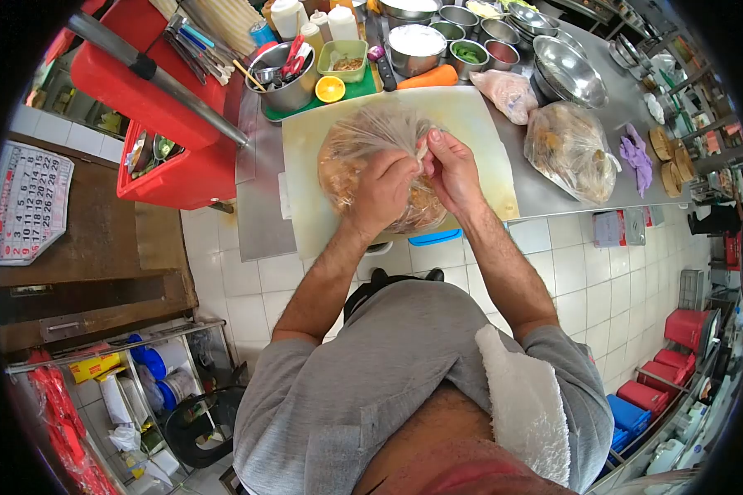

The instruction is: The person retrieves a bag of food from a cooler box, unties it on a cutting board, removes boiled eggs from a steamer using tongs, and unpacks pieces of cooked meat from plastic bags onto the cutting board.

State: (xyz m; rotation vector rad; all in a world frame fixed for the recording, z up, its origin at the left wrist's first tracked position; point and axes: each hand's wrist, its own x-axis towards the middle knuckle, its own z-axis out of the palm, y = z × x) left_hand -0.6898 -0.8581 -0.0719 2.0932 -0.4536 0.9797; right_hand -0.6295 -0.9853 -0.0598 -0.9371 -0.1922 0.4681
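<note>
A large clear plastic bag (347, 157) with orange-brown food inside lies on the pale cutting board (479, 165). Its gathered neck is between my two hands. My left hand (386, 188) is closed on the bag's neck, fingers curled in. Thumb and fingers of my right hand (451, 169) pinch the twisted end of the neck, close beside the left. What the food is, I cannot make out through the cloudy plastic.
Two more filled plastic bags, a smaller one (508, 92) and a larger one (571, 153), sit right of the board. Behind it are a carrot (429, 77), a knife (385, 74), a halved orange (330, 89) and several metal bowls (413, 51). A red bin (173, 177) stands at left.
</note>
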